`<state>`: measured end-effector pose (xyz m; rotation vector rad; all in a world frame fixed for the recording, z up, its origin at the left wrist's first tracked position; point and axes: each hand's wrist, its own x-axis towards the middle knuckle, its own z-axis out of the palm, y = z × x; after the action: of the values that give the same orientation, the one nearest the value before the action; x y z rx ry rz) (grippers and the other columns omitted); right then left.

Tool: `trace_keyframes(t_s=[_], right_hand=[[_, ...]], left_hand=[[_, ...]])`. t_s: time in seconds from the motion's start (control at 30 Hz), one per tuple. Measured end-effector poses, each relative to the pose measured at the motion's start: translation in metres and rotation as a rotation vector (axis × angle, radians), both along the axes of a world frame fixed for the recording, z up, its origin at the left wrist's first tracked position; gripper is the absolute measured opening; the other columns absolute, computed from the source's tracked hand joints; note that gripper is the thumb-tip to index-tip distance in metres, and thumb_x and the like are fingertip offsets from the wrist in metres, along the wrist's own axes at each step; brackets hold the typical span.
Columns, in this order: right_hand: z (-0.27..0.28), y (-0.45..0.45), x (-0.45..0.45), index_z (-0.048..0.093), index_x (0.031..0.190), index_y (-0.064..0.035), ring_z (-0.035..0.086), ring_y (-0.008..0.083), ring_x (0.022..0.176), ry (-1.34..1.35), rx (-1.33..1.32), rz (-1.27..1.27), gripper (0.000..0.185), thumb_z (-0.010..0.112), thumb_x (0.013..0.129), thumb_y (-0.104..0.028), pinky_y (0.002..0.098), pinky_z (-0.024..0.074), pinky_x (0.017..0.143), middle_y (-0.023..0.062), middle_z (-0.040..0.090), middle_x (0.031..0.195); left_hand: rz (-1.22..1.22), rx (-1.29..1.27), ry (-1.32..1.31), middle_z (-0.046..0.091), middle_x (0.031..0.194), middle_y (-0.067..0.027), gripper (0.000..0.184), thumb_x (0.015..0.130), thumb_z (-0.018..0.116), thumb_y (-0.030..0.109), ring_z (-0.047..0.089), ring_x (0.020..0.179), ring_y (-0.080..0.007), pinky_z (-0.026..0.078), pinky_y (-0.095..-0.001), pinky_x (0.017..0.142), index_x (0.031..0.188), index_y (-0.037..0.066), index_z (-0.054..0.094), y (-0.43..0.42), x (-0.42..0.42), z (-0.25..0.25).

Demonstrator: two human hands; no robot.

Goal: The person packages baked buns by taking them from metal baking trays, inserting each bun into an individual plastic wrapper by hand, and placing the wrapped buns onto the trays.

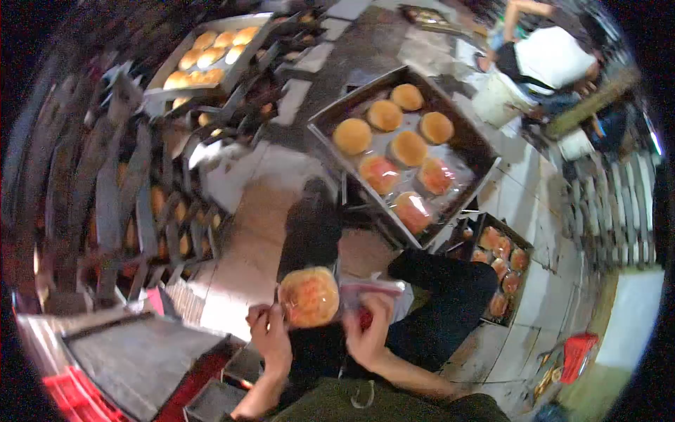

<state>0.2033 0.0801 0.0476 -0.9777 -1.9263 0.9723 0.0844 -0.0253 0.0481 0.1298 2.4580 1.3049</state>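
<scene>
A round bun [309,297] in a clear, shiny plastic wrapper is in front of my lap, its top marked reddish. My left hand [271,336] is closed on the wrapper's left edge. To the right of the bun, my right hand [369,332] is curled with bent fingers, over clear plastic bags [394,290] with red print lying on my thigh. What its fingertips grip is hidden and slightly blurred. Ahead of my knees, a metal tray [330,130] holds several buns, the farther ones bare and the nearer ones in glossy wrappers.
A low tray of wrapped buns [500,264] is on the tiled floor at right. Another bun tray [246,70] rests at upper left by dark slatted racks [105,183]. A dark flat tray [140,352] lies at lower left. A person [552,60] bends near a white bucket [499,102].
</scene>
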Motion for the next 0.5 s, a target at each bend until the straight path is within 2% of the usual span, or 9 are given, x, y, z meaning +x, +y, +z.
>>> trace_keyframes(t_s=[0.03, 0.1, 0.17, 0.23, 0.27, 0.3, 0.33, 0.43, 0.5], right_hand=[[0.024, 0.001, -0.003, 0.052, 0.095, -0.0074, 0.049, 0.0255, 0.090, 0.086, 0.224, 0.033, 0.027, 0.064, 0.074, -0.020, 0.0368, 0.0401, 0.077, 0.0104, 0.050, 0.099], [0.037, 0.013, -0.009, 0.051, 0.104, -0.0113, 0.049, 0.0252, 0.092, -0.142, 0.450, 0.501, 0.034, 0.059, 0.072, -0.018, 0.0416, 0.0407, 0.078, 0.0097, 0.050, 0.103], [0.024, 0.047, -0.025, 0.049, 0.110, -0.0130, 0.052, 0.0283, 0.094, -0.264, 0.161, 0.528, 0.045, 0.063, 0.068, -0.020, 0.0419, 0.0406, 0.084, 0.0114, 0.053, 0.102], [0.055, 0.119, -0.021, 0.045, 0.113, -0.0097, 0.053, 0.0317, 0.096, -0.256, -0.014, 0.484, 0.055, 0.069, 0.068, -0.029, 0.0390, 0.0405, 0.087, 0.0162, 0.054, 0.102], [0.090, 0.160, -0.010, 0.042, 0.118, -0.0086, 0.053, 0.0311, 0.098, -0.226, -0.274, 0.575, 0.064, 0.071, 0.066, -0.032, 0.0388, 0.0419, 0.086, 0.0175, 0.055, 0.103], [0.078, 0.202, 0.002, 0.044, 0.117, -0.0076, 0.054, 0.0284, 0.096, -0.382, -0.075, 0.429, 0.066, 0.074, 0.063, -0.030, 0.0370, 0.0447, 0.082, 0.0167, 0.056, 0.100], [0.088, 0.246, 0.016, 0.047, 0.114, -0.0067, 0.054, 0.0281, 0.095, -0.470, -0.255, 0.414, 0.062, 0.074, 0.063, -0.029, 0.0380, 0.0449, 0.080, 0.0176, 0.056, 0.099], [0.094, 0.305, 0.076, 0.049, 0.111, -0.0030, 0.053, 0.0319, 0.092, -0.660, 0.907, -0.422, 0.051, 0.068, 0.070, -0.027, 0.0412, 0.0420, 0.081, 0.0201, 0.055, 0.097], [0.074, 0.289, 0.091, 0.049, 0.110, -0.0013, 0.052, 0.0324, 0.088, -0.409, 0.681, -0.512, 0.043, 0.063, 0.076, -0.023, 0.0414, 0.0417, 0.080, 0.0198, 0.054, 0.092]], left_hand=[[0.046, 0.104, -0.038, 0.049, 0.081, -0.0061, 0.015, 0.081, 0.055, 0.014, 0.042, 0.080, -0.0168, 0.034, -0.0291, 0.075, 0.076, 0.000, 0.051, 0.014, 0.005, 0.024], [0.170, 0.566, -0.453, 0.049, 0.082, -0.0045, 0.014, 0.083, 0.050, 0.017, 0.043, 0.081, -0.0156, 0.034, -0.0287, 0.073, 0.081, 0.003, 0.053, 0.026, 0.012, 0.057], [0.223, 0.345, -0.182, 0.048, 0.085, -0.0035, 0.021, 0.086, 0.043, 0.022, 0.043, 0.084, -0.0144, 0.033, -0.0282, 0.075, 0.091, 0.004, 0.053, 0.040, 0.005, 0.075], [0.249, 0.659, -0.042, 0.047, 0.092, -0.0032, 0.033, 0.086, 0.040, 0.029, 0.040, 0.090, -0.0132, 0.026, -0.0287, 0.082, 0.100, 0.001, 0.052, 0.045, -0.007, 0.088], [0.194, 0.702, -0.002, 0.046, 0.093, -0.0027, 0.034, 0.087, 0.040, 0.030, 0.040, 0.090, -0.0133, 0.026, -0.0285, 0.082, 0.100, 0.001, 0.051, 0.046, -0.009, 0.090], [0.143, 0.748, 0.036, 0.046, 0.094, -0.0022, 0.035, 0.087, 0.040, 0.032, 0.039, 0.090, -0.0134, 0.026, -0.0284, 0.082, 0.101, 0.002, 0.051, 0.046, -0.009, 0.091], [0.131, 0.757, 0.032, 0.046, 0.094, -0.0022, 0.035, 0.087, 0.040, 0.032, 0.039, 0.090, -0.0134, 0.026, -0.0284, 0.082, 0.101, 0.002, 0.051, 0.046, -0.011, 0.088], [0.200, 0.726, 0.012, 0.047, 0.094, -0.0014, 0.034, 0.088, 0.041, 0.031, 0.040, 0.090, -0.0131, 0.026, -0.0281, 0.080, 0.103, 0.002, 0.051, 0.049, -0.018, 0.072], [0.187, 0.712, 0.092, 0.047, 0.093, -0.0014, 0.034, 0.087, 0.043, 0.031, 0.040, 0.089, -0.0122, 0.026, -0.0280, 0.079, 0.104, 0.003, 0.051, 0.046, -0.016, 0.061]])
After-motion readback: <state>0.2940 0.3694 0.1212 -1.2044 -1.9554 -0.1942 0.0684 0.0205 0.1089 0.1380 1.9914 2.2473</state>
